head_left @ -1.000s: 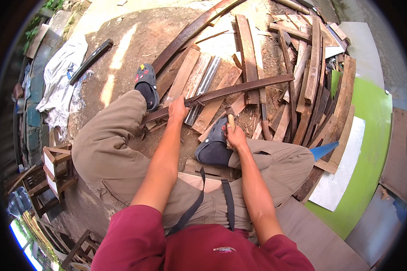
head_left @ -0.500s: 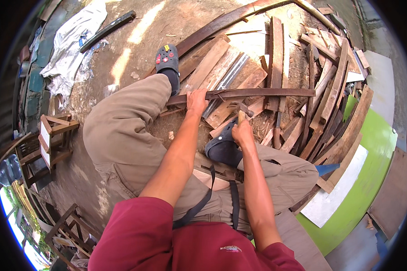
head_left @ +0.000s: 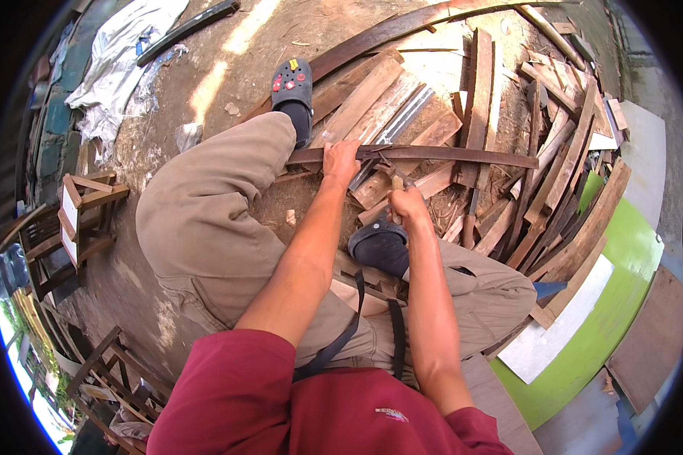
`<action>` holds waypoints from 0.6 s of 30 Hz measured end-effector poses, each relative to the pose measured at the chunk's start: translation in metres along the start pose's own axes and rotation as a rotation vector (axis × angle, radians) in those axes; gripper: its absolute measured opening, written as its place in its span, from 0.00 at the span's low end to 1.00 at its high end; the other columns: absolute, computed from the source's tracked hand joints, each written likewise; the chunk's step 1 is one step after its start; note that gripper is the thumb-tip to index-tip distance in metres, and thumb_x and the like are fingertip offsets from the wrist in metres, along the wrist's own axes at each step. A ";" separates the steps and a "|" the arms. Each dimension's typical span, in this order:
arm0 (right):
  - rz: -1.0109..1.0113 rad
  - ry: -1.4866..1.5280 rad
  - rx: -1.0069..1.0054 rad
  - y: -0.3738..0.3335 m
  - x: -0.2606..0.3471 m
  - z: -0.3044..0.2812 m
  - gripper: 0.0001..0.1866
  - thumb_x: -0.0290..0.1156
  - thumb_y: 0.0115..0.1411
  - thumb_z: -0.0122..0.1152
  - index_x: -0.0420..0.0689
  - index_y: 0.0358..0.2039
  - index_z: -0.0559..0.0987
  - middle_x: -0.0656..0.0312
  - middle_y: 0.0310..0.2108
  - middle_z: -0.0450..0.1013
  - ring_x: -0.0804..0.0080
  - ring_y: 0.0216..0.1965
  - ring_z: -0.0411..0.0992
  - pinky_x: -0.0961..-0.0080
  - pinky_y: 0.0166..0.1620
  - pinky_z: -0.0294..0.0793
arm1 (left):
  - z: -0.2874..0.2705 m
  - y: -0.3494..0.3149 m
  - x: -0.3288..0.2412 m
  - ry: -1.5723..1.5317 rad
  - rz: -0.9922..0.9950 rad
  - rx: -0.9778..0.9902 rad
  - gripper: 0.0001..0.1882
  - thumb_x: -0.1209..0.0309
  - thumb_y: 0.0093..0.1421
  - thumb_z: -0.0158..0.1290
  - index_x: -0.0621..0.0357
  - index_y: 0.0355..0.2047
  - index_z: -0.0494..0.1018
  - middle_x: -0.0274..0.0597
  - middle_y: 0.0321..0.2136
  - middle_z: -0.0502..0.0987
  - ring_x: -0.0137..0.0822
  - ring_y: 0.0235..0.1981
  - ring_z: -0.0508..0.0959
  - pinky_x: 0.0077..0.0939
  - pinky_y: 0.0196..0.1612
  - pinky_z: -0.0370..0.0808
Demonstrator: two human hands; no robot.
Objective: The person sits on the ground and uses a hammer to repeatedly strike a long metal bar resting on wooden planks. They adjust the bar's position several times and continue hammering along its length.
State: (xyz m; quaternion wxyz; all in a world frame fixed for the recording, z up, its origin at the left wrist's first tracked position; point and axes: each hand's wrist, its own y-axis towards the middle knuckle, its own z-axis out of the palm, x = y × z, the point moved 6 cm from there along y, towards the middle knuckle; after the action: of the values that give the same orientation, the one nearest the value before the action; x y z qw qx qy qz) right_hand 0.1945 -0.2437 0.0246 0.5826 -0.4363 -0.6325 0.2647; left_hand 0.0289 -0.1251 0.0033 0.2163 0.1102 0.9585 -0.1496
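Note:
My left hand (head_left: 341,160) grips a long, narrow strip of dark wood (head_left: 463,155) that lies crosswise in front of me. A claw hammer (head_left: 397,182) is in my closed right hand (head_left: 408,206), its wooden handle upright in the fist. The hammer's head is at the strip, just right of my left hand, beside a split or raised piece of the wood. Whether the claw is hooked on a nail is too small to tell. Beneath the strip lie several wooden boards (head_left: 368,98). My clog-shod feet (head_left: 291,85) rest on either side of the strip.
A heap of loose wood scraps (head_left: 561,174) lies to the right, next to a green panel (head_left: 607,303) and a white sheet (head_left: 558,318). At the far left are a crumpled white sack (head_left: 121,61) and a dark bar (head_left: 190,32). Wooden frames (head_left: 83,220) stand at the left.
The hammer's head has moved left and in against the strip, close to my left hand. My right hand has tilted with it. The view has shifted slightly.

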 end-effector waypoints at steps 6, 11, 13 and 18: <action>0.083 0.076 0.079 0.002 0.012 -0.001 0.13 0.18 0.52 0.49 0.23 0.37 0.73 0.48 0.26 0.72 0.65 0.18 0.71 0.65 0.17 0.66 | 0.001 0.003 0.007 -0.019 0.010 -0.034 0.19 0.73 0.46 0.65 0.50 0.41 0.78 0.41 0.40 0.82 0.43 0.48 0.79 0.41 0.52 0.66; 0.305 0.215 0.247 -0.004 0.029 -0.005 0.03 0.19 0.63 0.51 0.35 0.34 0.67 0.60 0.22 0.65 0.75 0.17 0.66 0.78 0.16 0.70 | 0.004 0.002 0.008 -0.045 -0.004 -0.008 0.18 0.73 0.46 0.64 0.51 0.41 0.78 0.41 0.41 0.82 0.43 0.49 0.78 0.42 0.53 0.66; 0.330 0.314 0.256 -0.005 0.026 -0.003 0.04 0.20 0.64 0.51 0.36 0.35 0.65 0.61 0.21 0.64 0.77 0.17 0.66 0.81 0.16 0.70 | 0.003 0.003 0.005 -0.068 -0.007 0.001 0.20 0.74 0.46 0.63 0.51 0.42 0.78 0.41 0.41 0.82 0.42 0.50 0.78 0.41 0.55 0.65; 0.469 0.829 0.267 0.002 0.008 0.014 0.09 0.18 0.64 0.50 0.41 0.40 0.61 0.63 0.25 0.63 0.79 0.15 0.65 0.83 0.17 0.71 | 0.004 -0.001 0.008 -0.094 0.028 -0.079 0.22 0.75 0.46 0.63 0.50 0.45 0.80 0.40 0.44 0.81 0.40 0.52 0.76 0.40 0.57 0.64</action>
State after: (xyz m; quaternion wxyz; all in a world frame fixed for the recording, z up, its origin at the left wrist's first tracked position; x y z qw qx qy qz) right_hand 0.1816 -0.2337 0.0244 0.7607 -0.5570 -0.1932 0.2715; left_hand 0.0231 -0.1258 -0.0036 0.2673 0.1080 0.9508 -0.1137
